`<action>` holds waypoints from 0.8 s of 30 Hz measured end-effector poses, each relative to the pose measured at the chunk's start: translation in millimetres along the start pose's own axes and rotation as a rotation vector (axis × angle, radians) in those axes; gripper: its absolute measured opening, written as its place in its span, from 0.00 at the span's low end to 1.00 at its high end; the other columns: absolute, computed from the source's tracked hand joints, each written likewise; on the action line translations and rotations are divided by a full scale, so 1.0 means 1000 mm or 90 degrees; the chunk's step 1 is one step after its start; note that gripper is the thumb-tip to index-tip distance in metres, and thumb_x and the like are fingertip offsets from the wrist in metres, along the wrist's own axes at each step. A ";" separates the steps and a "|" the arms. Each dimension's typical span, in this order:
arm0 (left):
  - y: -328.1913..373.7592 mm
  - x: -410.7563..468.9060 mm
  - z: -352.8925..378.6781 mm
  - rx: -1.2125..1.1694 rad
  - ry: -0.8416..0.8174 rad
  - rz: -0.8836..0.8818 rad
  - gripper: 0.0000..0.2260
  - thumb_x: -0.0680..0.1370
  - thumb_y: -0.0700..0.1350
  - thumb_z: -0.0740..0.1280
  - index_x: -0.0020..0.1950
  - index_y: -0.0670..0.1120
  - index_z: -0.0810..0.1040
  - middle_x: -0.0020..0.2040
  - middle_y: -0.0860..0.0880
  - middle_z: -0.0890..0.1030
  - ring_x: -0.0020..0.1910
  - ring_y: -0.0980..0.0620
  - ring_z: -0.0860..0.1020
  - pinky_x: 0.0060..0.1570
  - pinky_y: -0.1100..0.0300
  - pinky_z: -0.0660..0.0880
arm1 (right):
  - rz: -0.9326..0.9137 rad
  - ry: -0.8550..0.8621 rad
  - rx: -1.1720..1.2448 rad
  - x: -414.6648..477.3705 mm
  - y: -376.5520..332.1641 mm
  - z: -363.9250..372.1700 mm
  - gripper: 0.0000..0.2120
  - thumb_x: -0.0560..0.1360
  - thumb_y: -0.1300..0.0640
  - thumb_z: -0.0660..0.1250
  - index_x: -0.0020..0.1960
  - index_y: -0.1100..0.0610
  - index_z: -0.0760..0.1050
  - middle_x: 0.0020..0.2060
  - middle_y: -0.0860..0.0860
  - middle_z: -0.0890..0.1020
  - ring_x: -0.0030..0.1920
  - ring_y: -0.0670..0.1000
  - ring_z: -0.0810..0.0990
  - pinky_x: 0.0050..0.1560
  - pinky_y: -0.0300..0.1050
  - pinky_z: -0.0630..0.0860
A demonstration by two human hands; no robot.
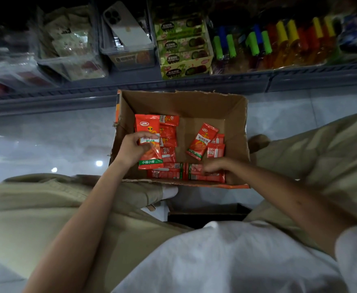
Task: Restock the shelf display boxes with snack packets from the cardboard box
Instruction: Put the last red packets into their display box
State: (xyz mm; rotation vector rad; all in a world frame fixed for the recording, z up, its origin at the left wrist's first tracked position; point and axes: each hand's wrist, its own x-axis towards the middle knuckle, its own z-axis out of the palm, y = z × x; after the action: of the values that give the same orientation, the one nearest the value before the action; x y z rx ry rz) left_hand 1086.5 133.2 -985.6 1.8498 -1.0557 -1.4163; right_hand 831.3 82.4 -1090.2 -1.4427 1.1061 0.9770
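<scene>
An open cardboard box [194, 106] stands on the floor between my knees. Several red snack packets [169, 154] lie inside it, mostly along the left and near sides. My left hand [132, 150] grips one red packet [149, 132] and holds it upright over the box's left side. My right hand [217, 167] reaches into the near right corner, its fingers curled on the flat packets [205, 176] lying there. One packet [202, 141] leans tilted in the middle of the box.
A low shelf [173, 85] runs behind the box. On it stand clear display bins [72, 66], one holding a phone [127, 28], a green snack carton [184, 47], and colourful bottles [279, 45]. Glossy floor tiles [46, 140] spread left of the box.
</scene>
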 end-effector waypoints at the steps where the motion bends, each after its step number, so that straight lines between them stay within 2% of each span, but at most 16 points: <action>1: 0.000 0.000 0.000 0.001 0.000 -0.003 0.10 0.76 0.33 0.66 0.51 0.47 0.79 0.58 0.47 0.77 0.53 0.50 0.78 0.43 0.62 0.77 | 0.001 0.011 -0.019 0.002 0.001 0.005 0.19 0.80 0.54 0.58 0.68 0.60 0.65 0.63 0.58 0.73 0.59 0.56 0.75 0.63 0.51 0.72; 3: -0.001 -0.001 0.001 -0.002 0.007 -0.012 0.10 0.76 0.33 0.66 0.51 0.47 0.80 0.57 0.48 0.78 0.53 0.50 0.78 0.43 0.64 0.77 | 0.014 0.063 -0.003 0.000 -0.001 0.015 0.26 0.79 0.52 0.61 0.73 0.57 0.58 0.67 0.56 0.68 0.65 0.58 0.71 0.66 0.53 0.69; 5: -0.003 -0.001 0.001 -0.003 0.030 -0.023 0.10 0.76 0.32 0.66 0.50 0.47 0.80 0.56 0.48 0.78 0.54 0.49 0.77 0.43 0.63 0.77 | 0.011 0.108 0.003 -0.003 -0.003 0.021 0.28 0.78 0.50 0.62 0.74 0.55 0.56 0.68 0.55 0.67 0.66 0.57 0.70 0.67 0.51 0.68; 8: -0.003 -0.002 0.001 0.007 0.057 -0.041 0.11 0.76 0.32 0.66 0.49 0.48 0.80 0.56 0.49 0.77 0.55 0.49 0.76 0.43 0.63 0.75 | 0.003 0.097 0.007 0.003 0.000 0.021 0.27 0.78 0.45 0.60 0.73 0.52 0.59 0.67 0.54 0.70 0.63 0.56 0.73 0.66 0.53 0.69; 11: -0.004 -0.002 0.000 0.001 0.075 -0.040 0.12 0.76 0.32 0.66 0.48 0.50 0.80 0.57 0.49 0.77 0.56 0.49 0.76 0.45 0.61 0.76 | -0.024 0.101 0.019 0.006 0.000 0.011 0.20 0.81 0.51 0.57 0.71 0.55 0.64 0.65 0.56 0.73 0.61 0.56 0.75 0.64 0.51 0.71; 13: -0.007 -0.002 -0.001 -0.005 0.082 -0.048 0.12 0.76 0.33 0.66 0.48 0.50 0.80 0.59 0.48 0.77 0.57 0.49 0.76 0.50 0.55 0.77 | -0.042 0.102 0.008 -0.008 -0.008 0.000 0.16 0.81 0.56 0.56 0.67 0.60 0.68 0.61 0.57 0.76 0.58 0.56 0.77 0.58 0.48 0.74; 15: -0.008 -0.002 -0.002 0.006 0.093 -0.063 0.12 0.76 0.33 0.67 0.49 0.50 0.81 0.59 0.48 0.77 0.56 0.48 0.77 0.53 0.51 0.77 | -0.089 0.124 0.008 -0.024 -0.019 -0.015 0.12 0.80 0.63 0.56 0.59 0.67 0.73 0.50 0.59 0.79 0.45 0.53 0.78 0.45 0.43 0.75; 16: -0.008 -0.003 -0.002 0.010 0.099 -0.071 0.12 0.76 0.33 0.67 0.49 0.50 0.81 0.58 0.48 0.77 0.56 0.48 0.77 0.53 0.51 0.77 | -0.125 0.164 0.028 -0.034 -0.024 -0.023 0.11 0.79 0.66 0.56 0.55 0.69 0.75 0.45 0.59 0.78 0.40 0.52 0.76 0.41 0.43 0.73; 17: -0.008 -0.003 -0.002 0.012 0.105 -0.080 0.11 0.76 0.34 0.67 0.49 0.50 0.81 0.57 0.49 0.77 0.55 0.48 0.76 0.53 0.52 0.77 | -0.164 0.221 0.054 -0.041 -0.029 -0.032 0.10 0.78 0.67 0.57 0.52 0.69 0.76 0.43 0.59 0.78 0.39 0.51 0.75 0.42 0.46 0.72; 19: -0.008 -0.002 -0.002 0.010 0.118 -0.095 0.12 0.76 0.33 0.66 0.47 0.50 0.81 0.55 0.50 0.77 0.53 0.49 0.76 0.52 0.53 0.76 | -0.242 0.361 0.107 -0.060 -0.042 -0.043 0.09 0.77 0.66 0.60 0.49 0.64 0.78 0.45 0.54 0.78 0.47 0.50 0.77 0.50 0.45 0.73; 21: -0.011 -0.001 -0.004 -0.007 0.130 -0.096 0.15 0.75 0.32 0.66 0.44 0.52 0.81 0.54 0.48 0.79 0.53 0.47 0.77 0.53 0.52 0.77 | -0.343 0.508 0.186 -0.076 -0.056 -0.046 0.08 0.76 0.64 0.63 0.46 0.61 0.81 0.43 0.48 0.77 0.49 0.47 0.77 0.53 0.42 0.73; 24: -0.009 -0.004 -0.005 -0.054 0.141 -0.072 0.17 0.74 0.29 0.65 0.44 0.51 0.81 0.51 0.47 0.80 0.50 0.48 0.78 0.50 0.55 0.77 | -0.549 0.583 0.325 -0.100 -0.079 -0.038 0.09 0.73 0.66 0.64 0.38 0.61 0.82 0.40 0.44 0.78 0.45 0.43 0.77 0.52 0.44 0.74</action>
State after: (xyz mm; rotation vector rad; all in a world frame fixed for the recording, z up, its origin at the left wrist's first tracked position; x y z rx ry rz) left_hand 1093.2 141.1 -990.0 1.9771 -0.7811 -1.2620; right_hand 884.3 62.7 -969.7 -1.6900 1.0409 -0.6048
